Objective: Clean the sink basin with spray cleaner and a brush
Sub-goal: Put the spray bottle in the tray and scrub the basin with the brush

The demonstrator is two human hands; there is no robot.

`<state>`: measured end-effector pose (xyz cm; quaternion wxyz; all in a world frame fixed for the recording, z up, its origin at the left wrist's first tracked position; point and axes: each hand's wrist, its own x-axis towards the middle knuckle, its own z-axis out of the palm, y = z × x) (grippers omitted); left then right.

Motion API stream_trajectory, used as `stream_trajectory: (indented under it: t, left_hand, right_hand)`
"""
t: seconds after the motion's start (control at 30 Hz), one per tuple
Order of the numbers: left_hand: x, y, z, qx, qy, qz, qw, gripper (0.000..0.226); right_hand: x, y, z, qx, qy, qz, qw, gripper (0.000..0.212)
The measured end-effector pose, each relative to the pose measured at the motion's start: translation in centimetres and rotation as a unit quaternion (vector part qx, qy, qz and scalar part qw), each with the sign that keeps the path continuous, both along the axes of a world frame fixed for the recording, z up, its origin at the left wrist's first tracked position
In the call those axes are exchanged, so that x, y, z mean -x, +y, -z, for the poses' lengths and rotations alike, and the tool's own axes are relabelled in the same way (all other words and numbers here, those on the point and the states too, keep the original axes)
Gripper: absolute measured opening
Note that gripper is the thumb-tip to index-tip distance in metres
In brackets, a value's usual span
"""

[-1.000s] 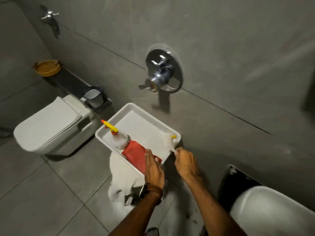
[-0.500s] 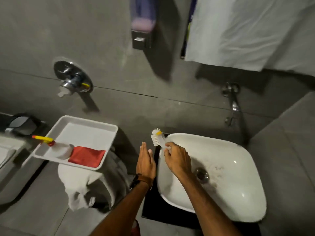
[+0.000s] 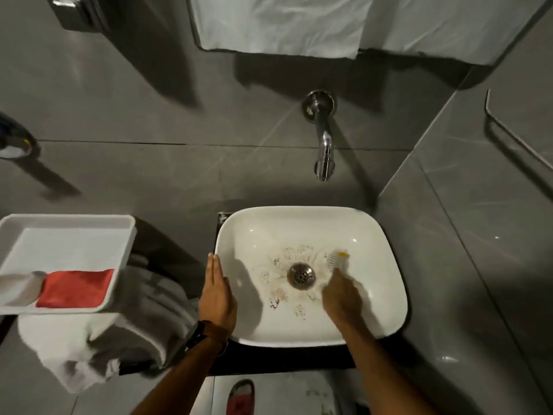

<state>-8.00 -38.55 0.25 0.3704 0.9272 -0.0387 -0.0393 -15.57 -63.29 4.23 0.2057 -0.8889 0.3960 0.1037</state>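
A white sink basin (image 3: 386,256) sits below me, with brownish grime and foam patches around its metal drain (image 3: 301,275). My right hand (image 3: 341,298) is inside the basin, shut on a white brush (image 3: 336,259) with a yellow tip, whose head lies on the basin floor just right of the drain. My left hand (image 3: 217,298) hangs flat with fingers together over the basin's left rim, holding nothing. The spray bottle (image 3: 16,287) lies blurred in the white tray (image 3: 68,223) at the left, beside a red cloth (image 3: 76,287).
A chrome spout (image 3: 324,145) sticks out of the grey tiled wall above the basin. White cloth (image 3: 98,348) drapes under the tray. A white towel (image 3: 284,22) hangs at the top. A red slipper (image 3: 241,396) is on the floor below. A rail (image 3: 514,133) runs along the right wall.
My view swung from the tray to over the sink. My right hand carried the brush from the basin's left rim down into the basin beside the drain. My left hand followed to the rim.
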Motion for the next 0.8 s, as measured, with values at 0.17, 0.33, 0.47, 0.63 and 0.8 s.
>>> stream_trajectory:
  t: [0.17, 0.33, 0.47, 0.63, 0.8]
  left_hand:
    - [0.0, 0.3, 0.5, -0.015, -0.014, 0.016, 1.0, 0.063]
    - [0.1, 0.1, 0.1, -0.02, -0.023, 0.007, 1.0, 0.062]
    - [0.2, 0.1, -0.2, -0.028, -0.023, 0.005, 0.999, 0.061]
    - [0.3, 0.0, -0.2, -0.027, -0.023, 0.005, 0.999, 0.061]
    - [0.3, 0.2, -0.1, -0.027, -0.022, 0.005, 0.999, 0.061]
  right_hand:
    - [-7.6, 13.1, -1.2, -0.146, -0.021, -0.218, 0.965, 0.033]
    - [-5.9, 5.1, -1.4, -0.03, 0.026, -0.206, 0.978, 0.035]
    - [-1.3, -3.8, -1.3, 0.145, 0.033, -0.007, 0.989, 0.04]
    - [-6.9, 4.4, -0.4, 0.013, -0.023, -0.089, 0.996, 0.04]
    - [-8.6, 12.4, -0.3, -0.137, -0.027, -0.238, 0.961, 0.051]
